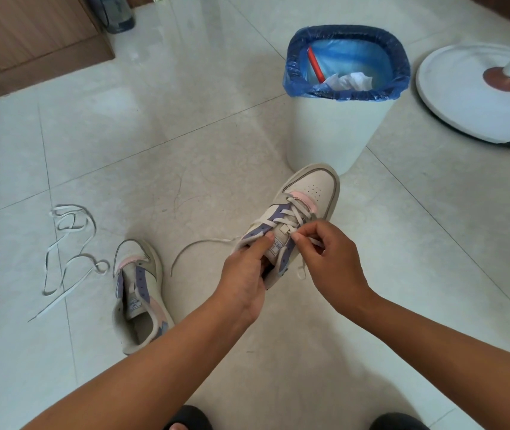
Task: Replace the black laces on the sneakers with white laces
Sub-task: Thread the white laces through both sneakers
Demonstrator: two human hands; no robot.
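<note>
White bin [337,131] just beyond sneaker [306,197]

**Both hands up front, busy pinching**

Both bare forearms reach forward and angle in toward each other. Left hand [244,283] is palm-in, thumb stretched forward, fingers [264,268] wrapped out of sight. Right hand [329,259] is knuckles up, wrist bent, thumb and forefinger pinched tight together.

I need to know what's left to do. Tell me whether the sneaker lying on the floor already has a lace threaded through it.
No. The sneaker on the floor shows bare eyelets, and a loose white lace lies beside it on the tiles.
</note>
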